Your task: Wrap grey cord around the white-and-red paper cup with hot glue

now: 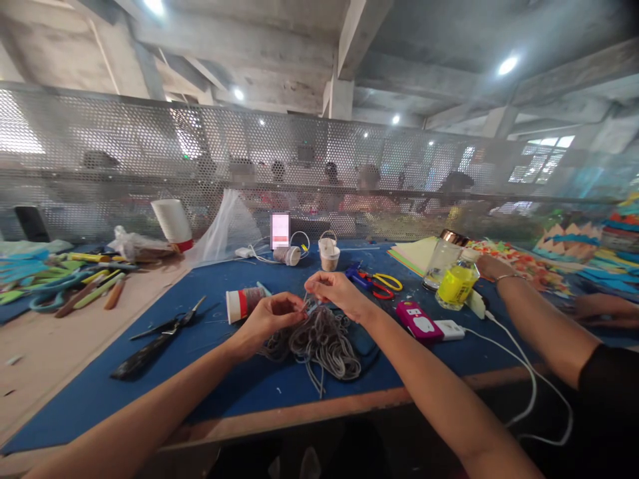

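Observation:
A tangled heap of grey cord [327,342] lies on the blue mat near the table's front edge. Just above it, my left hand [274,317] pinches a thin strand of the cord. Close beside it, my right hand [339,293] has thumb and fingers pressed together on a strand too. Exactly where the strand runs between the fingertips is too small to tell. Behind my left hand a paper cup [233,307] with a red band lies on its side, grey cord wrapped around part of it.
Black scissors [167,332] lie left, pliers [379,285] right. A purple power bank [419,322] with a white cable sits near a yellow bottle [456,286] and a glass jar [442,259]. A small basket [329,254] and phone [280,230] stand behind. Another person's arm [539,313] reaches in.

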`<action>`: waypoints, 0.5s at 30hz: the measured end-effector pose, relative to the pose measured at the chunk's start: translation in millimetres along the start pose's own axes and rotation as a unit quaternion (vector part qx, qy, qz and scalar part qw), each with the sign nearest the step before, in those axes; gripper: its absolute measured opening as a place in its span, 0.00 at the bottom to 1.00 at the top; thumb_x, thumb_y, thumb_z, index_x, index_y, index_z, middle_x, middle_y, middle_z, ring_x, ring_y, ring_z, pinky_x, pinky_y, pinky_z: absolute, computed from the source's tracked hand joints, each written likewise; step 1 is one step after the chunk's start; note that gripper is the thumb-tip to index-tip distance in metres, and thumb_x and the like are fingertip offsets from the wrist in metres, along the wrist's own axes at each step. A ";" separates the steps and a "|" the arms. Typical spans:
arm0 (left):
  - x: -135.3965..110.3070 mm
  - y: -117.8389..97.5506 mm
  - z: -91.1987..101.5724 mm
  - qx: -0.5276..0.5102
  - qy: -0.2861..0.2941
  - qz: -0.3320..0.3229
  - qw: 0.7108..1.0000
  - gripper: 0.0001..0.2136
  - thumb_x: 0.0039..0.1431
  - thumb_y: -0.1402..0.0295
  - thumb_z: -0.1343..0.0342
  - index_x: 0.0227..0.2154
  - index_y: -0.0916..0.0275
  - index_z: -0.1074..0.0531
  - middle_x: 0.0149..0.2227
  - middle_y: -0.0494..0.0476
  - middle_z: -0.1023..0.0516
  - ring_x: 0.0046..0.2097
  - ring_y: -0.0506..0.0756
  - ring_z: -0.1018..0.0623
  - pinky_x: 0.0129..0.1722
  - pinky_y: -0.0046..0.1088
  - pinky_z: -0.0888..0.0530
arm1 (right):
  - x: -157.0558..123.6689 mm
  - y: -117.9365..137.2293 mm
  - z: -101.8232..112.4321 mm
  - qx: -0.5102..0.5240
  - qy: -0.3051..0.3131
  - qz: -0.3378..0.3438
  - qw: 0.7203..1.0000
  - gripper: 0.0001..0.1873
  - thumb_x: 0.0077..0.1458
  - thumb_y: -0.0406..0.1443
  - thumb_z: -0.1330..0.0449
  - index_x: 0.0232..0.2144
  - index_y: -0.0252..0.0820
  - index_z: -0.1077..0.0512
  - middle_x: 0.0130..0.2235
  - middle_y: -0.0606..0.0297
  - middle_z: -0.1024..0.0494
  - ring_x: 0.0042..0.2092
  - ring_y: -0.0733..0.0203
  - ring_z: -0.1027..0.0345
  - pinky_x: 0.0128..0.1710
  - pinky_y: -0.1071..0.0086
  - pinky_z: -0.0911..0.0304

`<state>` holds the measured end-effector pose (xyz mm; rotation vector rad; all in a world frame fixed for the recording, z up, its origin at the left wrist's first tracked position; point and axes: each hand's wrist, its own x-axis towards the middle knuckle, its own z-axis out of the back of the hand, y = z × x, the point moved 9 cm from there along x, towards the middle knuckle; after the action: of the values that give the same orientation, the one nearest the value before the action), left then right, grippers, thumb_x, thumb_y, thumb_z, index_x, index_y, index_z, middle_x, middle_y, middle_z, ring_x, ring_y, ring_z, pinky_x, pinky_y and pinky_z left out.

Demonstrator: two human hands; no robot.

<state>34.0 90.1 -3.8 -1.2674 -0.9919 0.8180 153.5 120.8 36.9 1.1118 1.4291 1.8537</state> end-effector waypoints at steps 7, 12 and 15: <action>0.9 5.8 -5.6 0.049 0.025 -0.002 0.998 0.14 0.48 0.63 0.34 0.37 0.63 0.23 0.35 0.57 0.20 0.37 0.56 0.23 0.39 0.31 0.28 | 0.5 3.9 8.0 0.064 -0.014 -0.001 0.998 0.22 0.53 0.53 0.40 0.29 0.39 0.31 0.20 0.72 0.32 0.20 0.72 0.53 0.22 0.74 0.57; -4.3 -4.9 -10.3 0.071 0.051 -0.001 0.996 0.10 0.54 0.63 0.39 0.37 0.61 0.22 0.36 0.56 0.19 0.40 0.57 0.23 0.43 0.31 0.29 | -0.7 8.4 5.9 0.064 -0.016 0.015 0.998 0.20 0.51 0.50 0.37 0.31 0.38 0.28 0.18 0.74 0.37 0.21 0.72 0.52 0.22 0.73 0.59; -5.1 -16.8 -7.6 0.095 0.037 -0.031 0.994 0.09 0.54 0.61 0.40 0.27 0.61 0.22 0.36 0.56 0.20 0.40 0.57 0.24 0.43 0.31 0.30 | 0.1 7.3 8.0 0.056 -0.029 0.017 0.998 0.21 0.50 0.51 0.36 0.31 0.38 0.28 0.18 0.74 0.38 0.22 0.71 0.51 0.22 0.73 0.58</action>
<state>38.6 80.2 11.9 -1.0915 -0.8684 0.7925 160.8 122.9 44.7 1.2413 1.5049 1.7694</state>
